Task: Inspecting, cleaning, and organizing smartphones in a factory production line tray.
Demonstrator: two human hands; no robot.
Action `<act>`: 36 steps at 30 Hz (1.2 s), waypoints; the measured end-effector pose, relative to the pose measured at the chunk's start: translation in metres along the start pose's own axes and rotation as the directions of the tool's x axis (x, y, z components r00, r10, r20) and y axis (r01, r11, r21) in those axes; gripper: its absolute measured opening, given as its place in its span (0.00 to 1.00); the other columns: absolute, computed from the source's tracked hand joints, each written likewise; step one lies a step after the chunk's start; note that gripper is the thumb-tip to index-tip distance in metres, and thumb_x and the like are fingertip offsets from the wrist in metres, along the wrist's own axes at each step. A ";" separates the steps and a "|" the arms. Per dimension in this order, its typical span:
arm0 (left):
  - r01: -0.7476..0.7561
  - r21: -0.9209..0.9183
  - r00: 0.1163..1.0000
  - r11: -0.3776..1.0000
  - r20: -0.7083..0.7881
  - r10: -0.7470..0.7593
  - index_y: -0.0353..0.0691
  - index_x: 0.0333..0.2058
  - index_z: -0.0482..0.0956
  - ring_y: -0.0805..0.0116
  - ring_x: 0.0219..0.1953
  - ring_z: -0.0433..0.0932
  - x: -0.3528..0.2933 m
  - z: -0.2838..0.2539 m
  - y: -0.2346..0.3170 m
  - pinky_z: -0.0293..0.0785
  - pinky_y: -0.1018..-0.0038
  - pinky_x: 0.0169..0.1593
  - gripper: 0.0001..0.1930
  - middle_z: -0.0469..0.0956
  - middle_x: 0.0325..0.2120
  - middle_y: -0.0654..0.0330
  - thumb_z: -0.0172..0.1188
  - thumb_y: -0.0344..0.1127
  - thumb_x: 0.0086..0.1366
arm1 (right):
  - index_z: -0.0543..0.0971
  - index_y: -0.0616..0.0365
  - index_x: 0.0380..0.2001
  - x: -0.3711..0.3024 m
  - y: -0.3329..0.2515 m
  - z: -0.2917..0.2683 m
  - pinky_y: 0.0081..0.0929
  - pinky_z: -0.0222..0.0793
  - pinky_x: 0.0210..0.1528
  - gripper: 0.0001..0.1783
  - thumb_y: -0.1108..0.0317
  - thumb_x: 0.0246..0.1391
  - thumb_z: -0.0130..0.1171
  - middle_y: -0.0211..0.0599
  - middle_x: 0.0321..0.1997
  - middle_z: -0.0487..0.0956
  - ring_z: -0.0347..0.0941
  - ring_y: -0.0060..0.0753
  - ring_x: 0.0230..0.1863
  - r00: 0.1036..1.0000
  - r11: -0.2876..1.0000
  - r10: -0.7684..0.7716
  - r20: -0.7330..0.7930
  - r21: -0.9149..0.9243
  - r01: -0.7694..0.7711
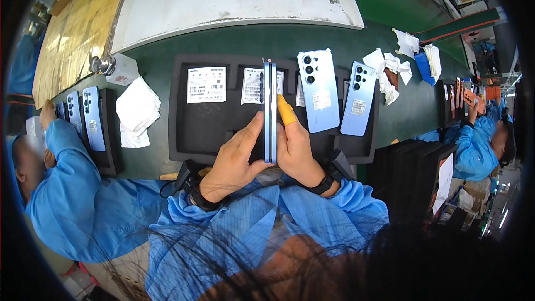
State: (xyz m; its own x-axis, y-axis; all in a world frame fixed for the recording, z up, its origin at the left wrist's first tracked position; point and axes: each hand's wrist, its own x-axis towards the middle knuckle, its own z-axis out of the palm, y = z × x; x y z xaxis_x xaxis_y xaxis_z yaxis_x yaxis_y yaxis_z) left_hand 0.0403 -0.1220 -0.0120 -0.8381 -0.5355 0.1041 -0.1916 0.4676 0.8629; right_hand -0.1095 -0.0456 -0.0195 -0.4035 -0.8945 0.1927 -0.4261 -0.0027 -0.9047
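Two slim blue smartphones (270, 108) stand edge-on, pressed flat against each other, over the middle of a black foam tray (223, 147). My left hand (237, 147) presses on their left side, its fingers and thumb along the lower half. On the right side my right hand (295, 147) closes against them, a yellow finger cot (286, 110) on one finger. Their screens cannot be made out from this angle. Right of my hands, a light blue smartphone (319, 90) and another blue smartphone (358, 98) lie camera side up on the tray, each with a white label.
White printed labels (207, 85) lie in the tray's compartments. White cloths (138, 112) and a metal-topped bottle (121, 71) are at left, crumpled tissues (390, 72) at right. A co-worker's blue sleeve (92, 189) reaches in at left beside more phones (93, 118). Black trays (404, 175) are stacked at right.
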 end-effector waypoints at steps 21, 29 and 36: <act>0.224 -0.499 0.971 0.837 0.039 -0.236 0.31 0.63 0.56 0.69 0.47 0.75 0.040 -0.017 0.009 0.71 0.73 0.50 0.29 0.75 0.46 0.49 0.53 0.34 0.67 | 0.60 0.69 0.61 0.010 -0.005 0.002 0.35 0.71 0.47 0.29 0.76 0.55 0.48 0.59 0.46 0.75 0.76 0.53 0.45 1.000 0.997 0.028 -0.014 0.073 -0.027; -0.174 -0.431 0.931 0.885 -0.365 0.005 0.28 0.62 0.57 0.66 0.46 0.77 0.031 0.003 0.034 0.72 0.72 0.50 0.27 0.76 0.47 0.47 0.50 0.23 0.65 | 0.50 0.63 0.67 0.015 -0.031 -0.005 0.33 0.65 0.57 0.34 0.82 0.57 0.39 0.56 0.61 0.68 0.70 0.45 0.58 0.996 0.983 -0.056 -0.064 0.172 0.066; -0.255 -0.580 0.930 0.774 -0.365 0.033 0.29 0.62 0.56 0.58 0.66 0.56 0.020 0.005 0.030 0.57 0.64 0.66 0.29 0.58 0.63 0.46 0.43 0.13 0.60 | 0.51 0.66 0.67 0.005 -0.032 0.000 0.30 0.57 0.63 0.35 0.86 0.54 0.37 0.54 0.64 0.64 0.62 0.39 0.65 0.976 0.929 -0.171 -0.132 0.308 0.205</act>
State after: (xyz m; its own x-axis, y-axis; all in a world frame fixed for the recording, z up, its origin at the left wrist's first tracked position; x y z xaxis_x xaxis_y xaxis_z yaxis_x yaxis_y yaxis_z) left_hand 0.0156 -0.1150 0.0130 -0.5993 -0.7398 0.3059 0.3620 0.0904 0.9278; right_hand -0.0980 -0.0503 0.0107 -0.4279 -0.8138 0.3932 -0.2293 -0.3231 -0.9182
